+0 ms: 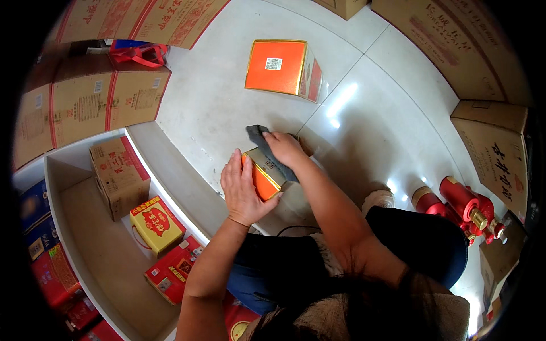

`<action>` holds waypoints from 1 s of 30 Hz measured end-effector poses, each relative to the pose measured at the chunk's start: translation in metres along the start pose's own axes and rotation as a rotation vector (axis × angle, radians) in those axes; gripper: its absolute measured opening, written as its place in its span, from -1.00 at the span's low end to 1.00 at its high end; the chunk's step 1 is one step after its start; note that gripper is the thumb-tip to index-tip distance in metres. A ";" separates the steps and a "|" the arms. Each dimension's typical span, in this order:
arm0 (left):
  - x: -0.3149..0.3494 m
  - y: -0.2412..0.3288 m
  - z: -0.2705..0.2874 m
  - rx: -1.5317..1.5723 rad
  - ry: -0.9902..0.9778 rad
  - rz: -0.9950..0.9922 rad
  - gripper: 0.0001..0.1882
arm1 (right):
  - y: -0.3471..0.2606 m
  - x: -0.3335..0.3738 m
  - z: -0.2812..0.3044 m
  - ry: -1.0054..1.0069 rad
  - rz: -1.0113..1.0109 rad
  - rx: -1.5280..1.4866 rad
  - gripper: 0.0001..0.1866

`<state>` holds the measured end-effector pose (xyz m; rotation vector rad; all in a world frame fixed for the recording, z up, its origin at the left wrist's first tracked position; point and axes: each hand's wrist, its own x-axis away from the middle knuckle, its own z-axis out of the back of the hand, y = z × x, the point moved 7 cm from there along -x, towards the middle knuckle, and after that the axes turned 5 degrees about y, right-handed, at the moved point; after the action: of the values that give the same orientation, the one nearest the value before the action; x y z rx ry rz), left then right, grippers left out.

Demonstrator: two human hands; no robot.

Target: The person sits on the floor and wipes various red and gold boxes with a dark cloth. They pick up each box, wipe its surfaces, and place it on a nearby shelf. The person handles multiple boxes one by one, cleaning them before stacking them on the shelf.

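Low in front of me, an orange gift box [263, 181] with gold edging is tilted over the floor. My left hand [243, 192] grips its near left part, thumb at one edge and fingers along another. A dark grey cloth [257, 134] lies under my right hand [282, 149], which presses it to the box's pale printed side. Parts of that side are hidden by the hand and cloth. Farther off stands a larger orange box [272, 77] with gold edges and a square code label on top, apart from both hands.
To the left, a white shelf unit [170, 170] holds a brown carton [118, 173], a yellow box [157, 223] and a red box [173, 273]. Brown cartons [82, 105] are stacked beyond it. Several red bottles [455, 199] stand at right, near more cartons [492, 148].
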<state>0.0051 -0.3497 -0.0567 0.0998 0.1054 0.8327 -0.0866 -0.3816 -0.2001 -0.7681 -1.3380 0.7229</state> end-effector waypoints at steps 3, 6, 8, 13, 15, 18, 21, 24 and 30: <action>-0.005 0.002 0.001 -0.007 -0.032 0.013 0.08 | 0.052 -0.039 -0.010 0.083 -0.047 0.015 -0.46; -0.006 0.004 -0.001 0.027 -0.035 0.036 0.04 | 0.091 -0.059 -0.011 0.105 -0.131 0.029 -0.45; -0.003 0.000 0.000 0.036 -0.029 0.054 0.03 | 0.094 -0.059 -0.011 0.089 -0.155 0.047 -0.44; -0.003 0.002 0.002 0.045 0.003 0.026 0.03 | 0.111 -0.047 -0.004 0.124 -0.265 0.211 -0.44; -0.002 0.002 0.003 0.041 0.017 0.020 0.03 | 0.112 -0.032 0.001 0.110 -0.336 0.281 -0.44; 0.002 0.000 0.001 0.034 0.014 0.027 0.03 | 0.116 -0.012 0.008 0.118 -0.441 0.297 -0.44; -0.002 0.006 0.001 -0.003 -0.006 0.012 0.04 | 0.117 -0.001 0.017 0.118 -0.401 0.371 -0.44; -0.001 0.006 0.002 -0.060 -0.061 -0.002 0.07 | 0.116 0.009 0.020 0.083 -0.396 0.389 -0.45; -0.006 0.003 0.002 -0.114 -0.250 0.137 0.06 | 0.122 0.014 0.038 0.168 -0.458 0.175 -0.44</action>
<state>-0.0005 -0.3526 -0.0543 0.1041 -0.1854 0.9548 -0.1251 -0.2984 -0.2901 -0.3529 -1.2198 0.3932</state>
